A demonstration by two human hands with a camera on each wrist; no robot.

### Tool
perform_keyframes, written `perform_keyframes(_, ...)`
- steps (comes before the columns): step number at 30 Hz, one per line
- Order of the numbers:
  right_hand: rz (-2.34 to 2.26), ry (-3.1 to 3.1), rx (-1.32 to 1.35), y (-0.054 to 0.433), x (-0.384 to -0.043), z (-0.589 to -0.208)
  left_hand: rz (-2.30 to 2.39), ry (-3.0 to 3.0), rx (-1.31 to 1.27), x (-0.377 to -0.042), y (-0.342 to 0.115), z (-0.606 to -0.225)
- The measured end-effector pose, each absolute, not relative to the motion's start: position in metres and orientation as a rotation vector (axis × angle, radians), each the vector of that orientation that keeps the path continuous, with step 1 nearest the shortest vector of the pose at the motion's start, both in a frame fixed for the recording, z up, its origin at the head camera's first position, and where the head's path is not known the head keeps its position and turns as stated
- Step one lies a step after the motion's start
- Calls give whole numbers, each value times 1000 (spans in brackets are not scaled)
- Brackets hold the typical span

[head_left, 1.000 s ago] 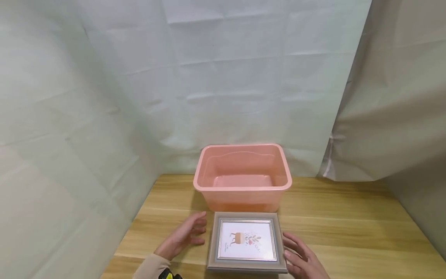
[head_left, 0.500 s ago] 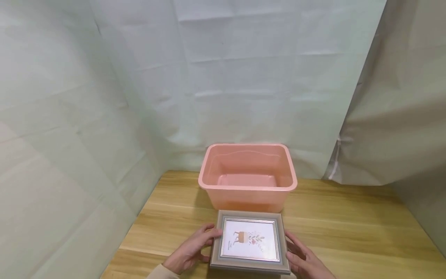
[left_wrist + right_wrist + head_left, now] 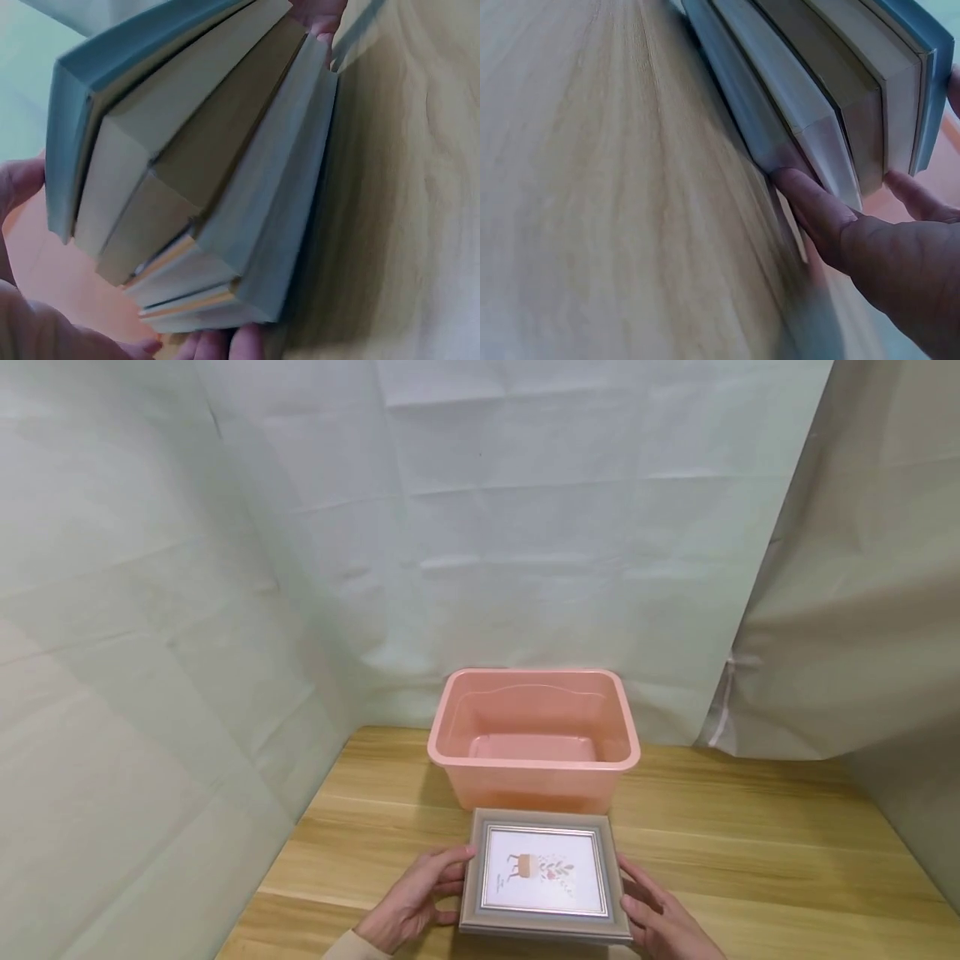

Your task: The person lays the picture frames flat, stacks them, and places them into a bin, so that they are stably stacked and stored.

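A stack of several picture frames (image 3: 202,161) lies flat between my hands, close over the wooden table. Its topmost picture frame (image 3: 543,870) is grey-beige with a silver inner edge and shows a plant in a legged pot, turned sideways. My left hand (image 3: 412,893) grips the left side of the stack; the left wrist view has its fingers (image 3: 247,343) tucked at the lowest frame. On the opposite side my right hand (image 3: 663,914) holds the stack, a fingertip (image 3: 791,180) right at the bottom edge. Seen from the side, the lower frames are beige, brown and pale grey.
Just behind the stack stands a pink plastic bin (image 3: 534,766), its mouth upward and its bottom showing. The wooden table (image 3: 757,852) extends to both sides. Pale cloth (image 3: 525,527) hangs behind and at the left, with a beige curtain (image 3: 847,610) at the right.
My left hand has come in from the left and taken hold of the stack's side. The stack has shifted slightly right and away from me. The right hand stays at its side.
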State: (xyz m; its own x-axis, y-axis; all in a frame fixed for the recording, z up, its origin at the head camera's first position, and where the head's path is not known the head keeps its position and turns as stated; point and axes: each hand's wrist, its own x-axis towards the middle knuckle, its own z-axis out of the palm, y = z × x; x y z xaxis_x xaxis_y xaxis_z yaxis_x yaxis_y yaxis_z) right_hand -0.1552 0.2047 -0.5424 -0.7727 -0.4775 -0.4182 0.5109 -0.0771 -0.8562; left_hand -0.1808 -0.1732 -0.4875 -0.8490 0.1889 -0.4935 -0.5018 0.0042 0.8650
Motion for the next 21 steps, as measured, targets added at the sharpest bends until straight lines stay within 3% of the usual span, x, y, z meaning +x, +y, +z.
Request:
perform_keyframes(12,-2052,1465,-119,211,-150,-559,1852,1721,-225,-175,-166,-496)
perform_keyframes(21,-2127,1574,-46,198,-140,-547,1926,1623,-165,-167,-164,-505)
